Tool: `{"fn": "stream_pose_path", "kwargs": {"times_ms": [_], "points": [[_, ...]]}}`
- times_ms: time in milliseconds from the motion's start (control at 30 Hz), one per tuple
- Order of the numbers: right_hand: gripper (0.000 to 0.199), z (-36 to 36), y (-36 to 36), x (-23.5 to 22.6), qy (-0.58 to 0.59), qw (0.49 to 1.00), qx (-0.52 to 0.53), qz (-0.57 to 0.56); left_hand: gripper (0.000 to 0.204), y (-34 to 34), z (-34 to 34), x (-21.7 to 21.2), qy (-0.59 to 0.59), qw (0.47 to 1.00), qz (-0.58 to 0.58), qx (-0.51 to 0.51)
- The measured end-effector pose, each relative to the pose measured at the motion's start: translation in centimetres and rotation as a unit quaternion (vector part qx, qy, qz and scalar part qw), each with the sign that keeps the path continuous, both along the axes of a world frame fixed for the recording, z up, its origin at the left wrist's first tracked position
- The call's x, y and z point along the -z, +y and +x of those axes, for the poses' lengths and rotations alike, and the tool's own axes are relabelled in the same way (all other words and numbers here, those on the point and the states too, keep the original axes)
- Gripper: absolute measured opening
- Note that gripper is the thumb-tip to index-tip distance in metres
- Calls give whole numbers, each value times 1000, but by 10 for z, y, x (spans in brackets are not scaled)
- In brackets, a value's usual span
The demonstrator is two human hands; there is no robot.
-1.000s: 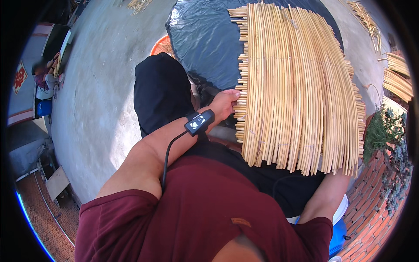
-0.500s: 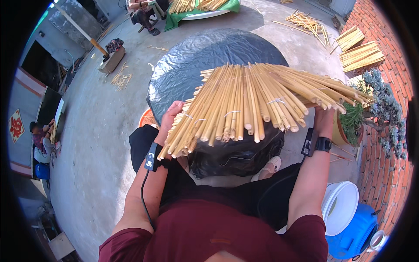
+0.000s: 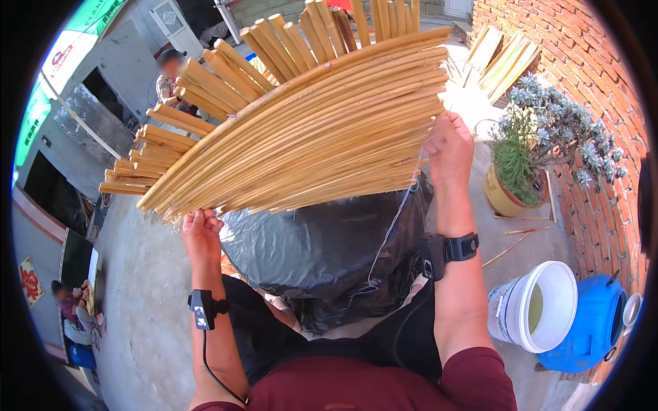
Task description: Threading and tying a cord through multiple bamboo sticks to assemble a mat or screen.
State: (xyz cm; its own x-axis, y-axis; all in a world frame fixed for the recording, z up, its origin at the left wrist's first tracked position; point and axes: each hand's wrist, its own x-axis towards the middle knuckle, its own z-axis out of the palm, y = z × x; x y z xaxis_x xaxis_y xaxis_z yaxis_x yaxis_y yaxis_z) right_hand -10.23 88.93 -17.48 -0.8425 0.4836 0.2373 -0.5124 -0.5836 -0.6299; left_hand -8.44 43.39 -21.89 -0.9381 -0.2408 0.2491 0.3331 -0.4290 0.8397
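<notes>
A wide mat of sewn stalks is tilted up before me. Its near layer runs crosswise, and the thick ends of another layer stick out past the far edge. My left hand pinches the mat's lower left corner, fingers bent. At the right edge, my right hand has its fingers closed on the stalk ends. A thin pale string hangs from beside my right hand down to the black plastic cover of the round table under the mat. The mat hides the table's far part.
To the right stand a yellow plant pot, a white bucket and a blue barrel along a brick wall. Bundled stalks lean at the back right. One person sits beyond the mat, another at far left.
The mat has been tilted up and turned, so crosswise stalks now face me and the other layer's ends point away. My left hand has moved down and left. The hanging string has come into sight.
</notes>
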Motion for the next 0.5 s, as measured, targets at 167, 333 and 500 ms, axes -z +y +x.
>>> {"fn": "stream_pose_path", "kwargs": {"times_ms": [167,333,500], "points": [[9,2,9,-11,-33,998,31,47,15,13,0,-36,10,987,-111,-112],[9,5,15,-12,-41,996,39,62,15,24,-7,-62,21,971,-138,-193],[7,3,15,-12,-49,996,52,61,16,26,-23,-66,25,970,-140,-199]]}}
